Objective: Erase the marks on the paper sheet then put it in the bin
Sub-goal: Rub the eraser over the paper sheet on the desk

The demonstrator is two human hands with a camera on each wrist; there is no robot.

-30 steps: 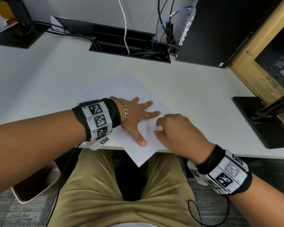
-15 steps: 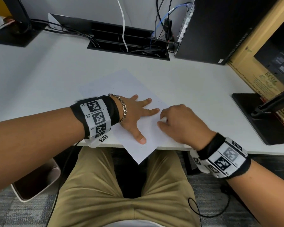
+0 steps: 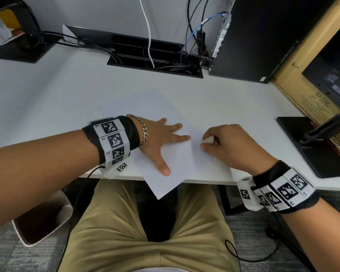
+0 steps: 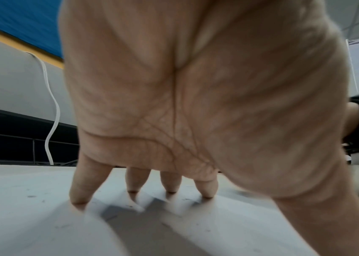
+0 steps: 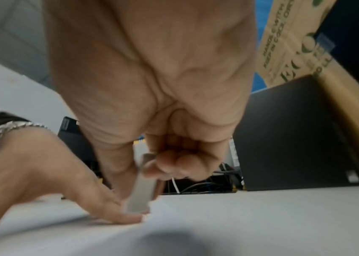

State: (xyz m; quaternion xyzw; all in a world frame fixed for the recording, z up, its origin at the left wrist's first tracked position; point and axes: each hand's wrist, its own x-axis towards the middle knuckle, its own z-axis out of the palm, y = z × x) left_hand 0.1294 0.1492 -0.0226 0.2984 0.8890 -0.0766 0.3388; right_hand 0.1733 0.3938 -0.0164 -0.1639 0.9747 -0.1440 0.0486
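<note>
While the left hand [image 3: 157, 138] lies flat with fingers spread on the paper sheet [image 3: 145, 107], pinning it to the white desk [image 3: 47, 91], the right hand [image 3: 226, 146] sits just beside it, its fingers and thumb curled round a small white eraser [image 3: 207, 140]. The right wrist view shows that eraser [image 5: 140, 194] held upright, its lower end down at the sheet close by the left fingertips [image 5: 128, 218].

The sheet lies turned like a diamond: its long axis runs from the far left toward the person's lap, and its near corner hangs over the desk's front edge. The eraser stands at the sheet's right-hand edge, so any further rubbing has to travel leftward, in toward the pinning hand. Whether marks remain there cannot be told; only a few faint specks show on the paper.

The bin [image 3: 41, 218] stands on the floor below the desk's front edge, to the person's left and under the left forearm. It is therefore likely the left hand, already on the sheet and on the bin's side, that is better placed to carry the paper down, while the right is taken up with the eraser.
</note>
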